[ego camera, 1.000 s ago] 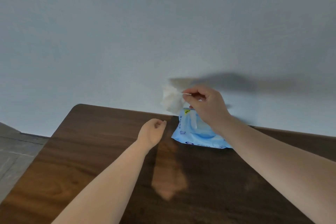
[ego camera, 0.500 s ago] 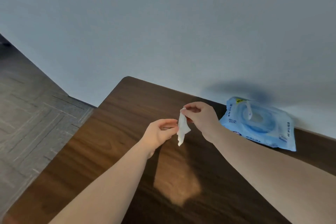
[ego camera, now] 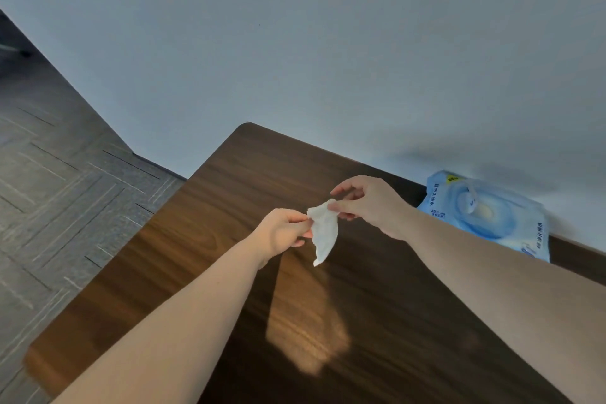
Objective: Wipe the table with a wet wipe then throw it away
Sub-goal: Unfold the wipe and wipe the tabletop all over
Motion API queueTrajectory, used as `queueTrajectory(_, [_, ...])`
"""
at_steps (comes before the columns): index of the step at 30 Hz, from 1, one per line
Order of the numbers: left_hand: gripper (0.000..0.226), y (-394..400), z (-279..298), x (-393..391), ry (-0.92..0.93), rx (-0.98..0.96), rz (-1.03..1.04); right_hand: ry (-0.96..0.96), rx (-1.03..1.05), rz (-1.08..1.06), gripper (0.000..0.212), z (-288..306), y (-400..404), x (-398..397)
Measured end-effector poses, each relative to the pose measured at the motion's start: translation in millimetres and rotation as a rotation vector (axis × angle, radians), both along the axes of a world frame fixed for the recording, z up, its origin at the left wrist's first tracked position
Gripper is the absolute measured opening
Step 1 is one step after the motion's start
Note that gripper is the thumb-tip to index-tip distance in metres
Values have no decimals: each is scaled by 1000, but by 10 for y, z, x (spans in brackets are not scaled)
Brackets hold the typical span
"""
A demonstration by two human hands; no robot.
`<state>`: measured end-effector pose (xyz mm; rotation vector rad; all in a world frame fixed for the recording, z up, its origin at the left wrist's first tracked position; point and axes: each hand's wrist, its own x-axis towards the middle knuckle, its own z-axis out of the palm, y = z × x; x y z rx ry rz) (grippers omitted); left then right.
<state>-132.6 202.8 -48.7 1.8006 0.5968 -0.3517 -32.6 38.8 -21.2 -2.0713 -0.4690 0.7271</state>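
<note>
Surface: dark brown wood-grain table (ego camera: 203, 239), one corner toward the pale grey wall (ego camera: 295, 43); a bright patch of light falls on the wood below the hands.
Task item: small crumpled white wet wipe (ego camera: 324, 233), held in the air above the table between the two hands, its lower end hanging free, not touching the wood.
Left hand (ego camera: 282, 233): fingers curled, pinching the wipe's upper left edge.
Right hand (ego camera: 370, 203): thumb and forefinger pinched on the wipe's upper right corner, the other fingers loosely spread above.
Supply: soft light blue plastic wipe pack (ego camera: 488, 213), lying at the table's far edge against the wall, well apart from the hands; its lid flap looks raised.
Step in hand, as judged: opening the bunched wipe out before wiping.
Advice: draw the two pinched corners apart gently so the sheet spreads flat without tearing; fold it to a pad that fills the palm, then lay it down near one edge and work in overlapping strokes.
Risk, as judged: a wipe left bunched would cover little wood per pass.
Disposal: no bin is in sight.
</note>
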Motion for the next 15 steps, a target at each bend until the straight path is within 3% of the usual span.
queueTrajectory(2, [21, 9, 0, 5, -6, 73, -54, -155, -215, 197, 32, 27, -81, 67])
queueTrajectory(5, [30, -22, -7, 33, -69, 351, -142, -488, -444, 408, 24, -11, -132, 107])
queueTrajectory(11, [24, -83, -22, 5, -205, 358, 3, -901, -94, 242, 12, -129, -82, 41])
queueTrajectory(13, [25, -38, -16, -20, -255, 344, 129, -951, -55, 219, 12, -151, -80, -11])
queueTrajectory(15, [33, 57, -34, -45, -217, 448, 114, -876, -108, 364, 7, -249, -134, -69])
